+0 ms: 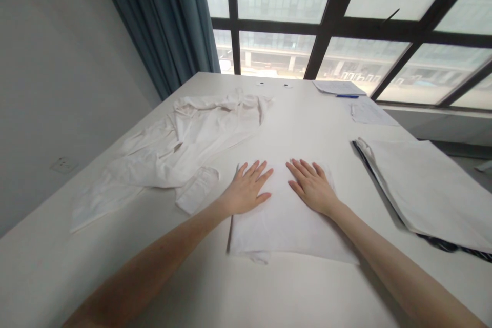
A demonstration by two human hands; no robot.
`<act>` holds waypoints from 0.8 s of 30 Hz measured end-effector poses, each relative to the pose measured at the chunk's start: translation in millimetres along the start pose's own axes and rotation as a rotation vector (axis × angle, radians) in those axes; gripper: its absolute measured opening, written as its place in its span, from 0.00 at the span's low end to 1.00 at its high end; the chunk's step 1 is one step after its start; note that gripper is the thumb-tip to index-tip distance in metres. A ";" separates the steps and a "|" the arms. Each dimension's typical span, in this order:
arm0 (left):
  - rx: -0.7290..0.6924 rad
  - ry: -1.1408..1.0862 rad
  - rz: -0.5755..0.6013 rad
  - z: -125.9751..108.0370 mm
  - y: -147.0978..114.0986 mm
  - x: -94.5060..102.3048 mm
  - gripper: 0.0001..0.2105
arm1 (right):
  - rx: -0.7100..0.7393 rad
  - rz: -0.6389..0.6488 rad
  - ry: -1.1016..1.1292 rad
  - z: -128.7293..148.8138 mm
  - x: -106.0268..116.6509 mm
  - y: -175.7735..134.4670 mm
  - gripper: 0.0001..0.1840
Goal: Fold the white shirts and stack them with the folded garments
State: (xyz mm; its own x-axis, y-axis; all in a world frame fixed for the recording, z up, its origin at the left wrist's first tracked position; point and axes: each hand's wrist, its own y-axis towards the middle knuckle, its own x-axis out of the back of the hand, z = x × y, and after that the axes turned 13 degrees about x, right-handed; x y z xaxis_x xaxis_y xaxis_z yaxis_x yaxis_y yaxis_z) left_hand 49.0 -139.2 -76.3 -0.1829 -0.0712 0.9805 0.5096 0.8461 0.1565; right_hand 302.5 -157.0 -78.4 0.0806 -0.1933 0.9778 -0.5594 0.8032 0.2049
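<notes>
A rumpled white garment (207, 130) lay on the counter (315, 289), left of the left hand (248, 188). That hand rested flat, fingers spread apart, on a folded white cloth (280, 230). The right hand (313, 188) lay likewise on the cloth; beyond it, rightward, sat a fabric stack (442, 189).

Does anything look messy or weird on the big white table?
Yes, the long white fabric garment at left lies crumpled. The flat rectangular white cloth beneath the left hand and right hand has a small flap poking out.
</notes>
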 end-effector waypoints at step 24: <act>0.440 -0.700 -0.272 40.6 0.6 -4.7 0.23 | -0.506 -0.454 0.447 -49.1 -4.2 -37.5 0.28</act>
State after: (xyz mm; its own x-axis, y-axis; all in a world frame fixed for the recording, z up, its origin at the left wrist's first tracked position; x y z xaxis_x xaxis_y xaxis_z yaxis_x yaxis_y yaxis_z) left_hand 16.1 -116.9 -85.6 -0.7997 -0.0811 0.5949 0.0286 0.9846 0.1727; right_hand 363.7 -158.7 -88.1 0.5914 -0.4038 0.6980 0.0388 0.8788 0.4756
